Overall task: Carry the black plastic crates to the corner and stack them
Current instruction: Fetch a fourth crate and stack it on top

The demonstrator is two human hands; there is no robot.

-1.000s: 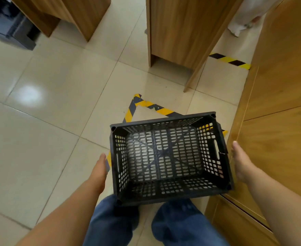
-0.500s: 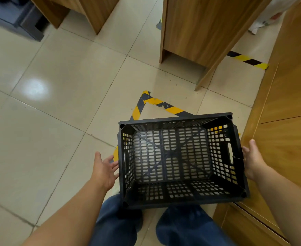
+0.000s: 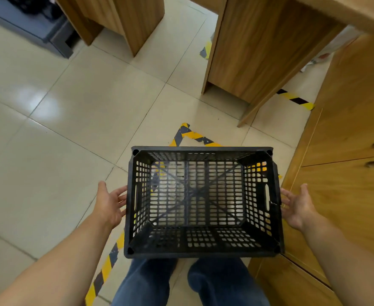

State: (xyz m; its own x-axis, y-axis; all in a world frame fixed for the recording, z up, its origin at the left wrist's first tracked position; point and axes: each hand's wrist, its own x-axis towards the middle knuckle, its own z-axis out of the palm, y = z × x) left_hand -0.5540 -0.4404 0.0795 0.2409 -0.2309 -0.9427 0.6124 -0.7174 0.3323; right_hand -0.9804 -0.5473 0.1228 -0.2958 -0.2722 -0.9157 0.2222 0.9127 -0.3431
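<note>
Item: black plastic crate, empty, upright, between the spread fingers of both hands, over the hazard-tape square. Left hand: open, fingertips touching or just beside the crate's left wall near its handle slot. Right hand: open, fingers apart, just beside the right wall. Advice: hook fingers into both slots evenly, keep level. Beyond the fingertips: wooden cabinet.

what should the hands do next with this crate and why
Probably draw both hands back and go for the next crate. The black crate seems to sit on the floor inside the yellow-black tape beside the wooden cabinet, and the left hand and right hand are open, beside its walls, gripping nothing.
</note>
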